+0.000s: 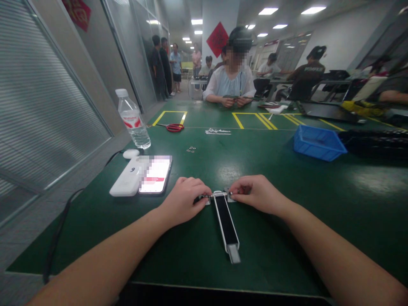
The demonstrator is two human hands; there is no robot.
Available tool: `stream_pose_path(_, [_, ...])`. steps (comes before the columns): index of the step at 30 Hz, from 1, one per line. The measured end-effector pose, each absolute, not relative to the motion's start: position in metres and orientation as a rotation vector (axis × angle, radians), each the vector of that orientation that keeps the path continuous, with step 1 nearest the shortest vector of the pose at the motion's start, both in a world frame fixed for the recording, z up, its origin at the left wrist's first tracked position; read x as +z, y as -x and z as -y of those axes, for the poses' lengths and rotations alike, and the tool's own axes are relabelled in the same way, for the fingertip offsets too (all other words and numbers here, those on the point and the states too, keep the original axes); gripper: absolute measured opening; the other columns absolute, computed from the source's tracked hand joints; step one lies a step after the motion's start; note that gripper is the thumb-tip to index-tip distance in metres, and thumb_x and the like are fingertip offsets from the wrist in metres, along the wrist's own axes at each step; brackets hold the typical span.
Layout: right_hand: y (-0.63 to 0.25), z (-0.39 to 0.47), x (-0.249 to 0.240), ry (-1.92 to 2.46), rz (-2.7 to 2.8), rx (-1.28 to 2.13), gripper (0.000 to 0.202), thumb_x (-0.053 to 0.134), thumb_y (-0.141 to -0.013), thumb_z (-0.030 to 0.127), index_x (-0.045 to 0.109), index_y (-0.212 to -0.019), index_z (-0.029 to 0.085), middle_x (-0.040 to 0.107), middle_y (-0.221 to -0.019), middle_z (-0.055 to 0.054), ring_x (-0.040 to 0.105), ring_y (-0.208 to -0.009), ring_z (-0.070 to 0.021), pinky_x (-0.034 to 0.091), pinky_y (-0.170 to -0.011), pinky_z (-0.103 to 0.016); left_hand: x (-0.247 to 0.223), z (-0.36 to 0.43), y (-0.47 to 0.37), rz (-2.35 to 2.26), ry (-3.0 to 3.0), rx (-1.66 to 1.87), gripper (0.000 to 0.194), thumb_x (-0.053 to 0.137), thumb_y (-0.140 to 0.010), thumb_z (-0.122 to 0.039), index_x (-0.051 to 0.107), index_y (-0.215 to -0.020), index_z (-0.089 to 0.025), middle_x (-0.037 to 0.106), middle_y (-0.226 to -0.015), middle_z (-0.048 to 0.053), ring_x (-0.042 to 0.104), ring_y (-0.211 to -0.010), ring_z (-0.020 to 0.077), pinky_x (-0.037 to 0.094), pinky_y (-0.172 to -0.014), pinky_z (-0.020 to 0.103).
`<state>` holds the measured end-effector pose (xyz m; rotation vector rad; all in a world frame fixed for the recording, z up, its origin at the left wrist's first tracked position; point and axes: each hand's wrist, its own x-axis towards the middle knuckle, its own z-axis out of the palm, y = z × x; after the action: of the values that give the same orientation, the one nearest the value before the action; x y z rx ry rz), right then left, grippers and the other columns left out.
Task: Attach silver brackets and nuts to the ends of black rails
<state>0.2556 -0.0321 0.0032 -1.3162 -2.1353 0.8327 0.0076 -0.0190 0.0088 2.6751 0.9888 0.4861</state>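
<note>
A long, narrow white-framed piece with a black inset (227,221) lies on the green table. From its near end sticks out a flat grey metal tab (234,255). Across the far end runs a thin metal rod (219,194) with small metal parts at both sides. My left hand (186,199) pinches the rod's left end between thumb and fingers. At the right end, my right hand (255,193) is closed in a similar pinch. Fingertips cover the exact small parts being held. Several small metal rings (191,149) lie farther up the table.
To the left are a phone (156,175), a white power bank (126,178), a white case (131,154) and a water bottle (135,127). Red-handled scissors (174,127), thin white strips (217,131) and a blue bin (318,142) stand farther off. A person (231,83) sits opposite.
</note>
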Motion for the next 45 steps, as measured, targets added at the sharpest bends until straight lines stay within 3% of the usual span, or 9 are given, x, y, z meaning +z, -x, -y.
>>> stream_pose_path(15, [-0.258,0.03,0.006,1.292,2.242,0.745,0.011,0.061,-0.086,0.022,0.069,-0.091,0.017,0.06,-0.079,-0.002,0.053,-0.067,-0.0125,0.043,-0.06,-0.025,0.005,0.018,-0.007,-0.965,-2.676,0.551,0.016,0.058,-0.082,-0.015,0.064,-0.094,-0.022,0.067,-0.094,0.001,0.059,-0.09,0.0201,0.034,-0.078,0.034])
stream_pose_path(21, [-0.254,0.029,0.0,1.359,2.224,0.663,0.01,0.057,-0.088,0.021,0.061,-0.081,0.016,0.053,-0.072,0.0,0.048,-0.064,-0.0124,0.038,-0.058,-0.024,0.007,0.018,-0.008,-0.97,-2.666,0.525,0.016,0.058,-0.082,-0.014,0.064,-0.095,-0.022,0.067,-0.095,0.001,0.059,-0.09,0.0206,0.033,-0.078,0.035])
stream_pose_path(27, [-0.252,0.028,-0.002,1.333,2.192,0.595,0.018,0.047,-0.094,0.022,0.058,-0.08,0.016,0.055,-0.076,-0.002,0.05,-0.07,-0.0142,0.039,-0.065,-0.027,0.005,0.017,-0.007,-0.97,-2.658,0.542,0.016,0.058,-0.083,-0.014,0.064,-0.095,-0.022,0.067,-0.095,0.001,0.058,-0.091,0.0201,0.032,-0.078,0.034])
stream_pose_path(33, [-0.259,0.029,0.003,1.225,2.252,0.709,0.008,0.062,-0.083,0.024,0.062,-0.086,0.017,0.052,-0.079,-0.001,0.048,-0.065,-0.0115,0.04,-0.059,-0.024,0.007,0.018,-0.008,-0.99,-2.651,0.509,0.015,0.058,-0.083,-0.014,0.064,-0.094,-0.022,0.067,-0.094,0.001,0.058,-0.091,0.0199,0.032,-0.079,0.034])
stream_pose_path(40, [-0.259,0.027,0.001,1.272,2.265,0.628,0.02,0.052,-0.092,0.03,0.066,-0.087,0.017,0.055,-0.079,-0.003,0.05,-0.067,-0.0125,0.041,-0.061,-0.025,0.007,0.018,-0.007,-0.992,-2.657,0.504,0.016,0.057,-0.083,-0.016,0.064,-0.095,-0.022,0.067,-0.095,0.001,0.058,-0.091,0.0202,0.033,-0.079,0.034])
stream_pose_path(45, [-0.262,0.027,0.003,1.198,2.296,0.631,0.01,0.06,-0.086,0.026,0.063,-0.089,0.017,0.051,-0.078,-0.001,0.046,-0.063,-0.0109,0.04,-0.058,-0.024,0.007,0.018,-0.007,-0.994,-2.655,0.506,0.016,0.056,-0.083,-0.017,0.064,-0.096,-0.022,0.067,-0.094,0.001,0.058,-0.091,0.0196,0.032,-0.079,0.034])
